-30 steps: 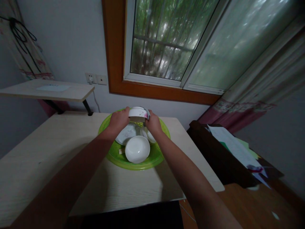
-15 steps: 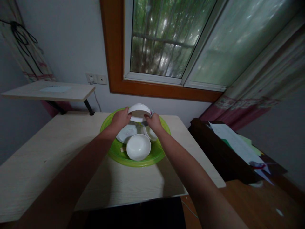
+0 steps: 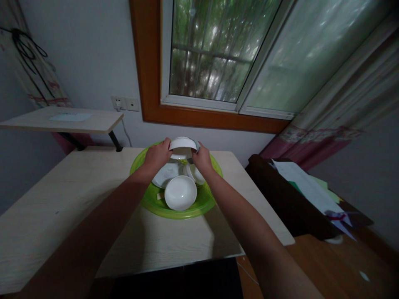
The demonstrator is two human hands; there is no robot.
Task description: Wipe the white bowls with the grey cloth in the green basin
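Observation:
Above the far part of a green basin (image 3: 177,214), a white bowl (image 3: 182,143) is held tilted on its side. My left hand (image 3: 158,155) grips its left rim. On the right edge my right hand (image 3: 202,158) is closed around the bowl, with a bit of greyish cloth (image 3: 197,145) showing between hand and bowl. Inside the basin another white bowl (image 3: 181,193) lies nearest to me. Behind it are a white plate (image 3: 166,174) and a further white bowl (image 3: 196,174), partly covered by my right hand. A small light-wood piece (image 3: 160,196) pokes out beside the front bowl.
The basin stands on a pale wooden table (image 3: 174,245). A raised shelf (image 3: 102,120) on black legs is at the left, below wall sockets (image 3: 124,103). A window (image 3: 215,54) is behind. Papers (image 3: 302,182) lie on a dark piece of furniture at the right.
The held bowl has turned slightly between my hands, and more of the cloth shows at its right edge. The basin and the other dishes have stayed in place.

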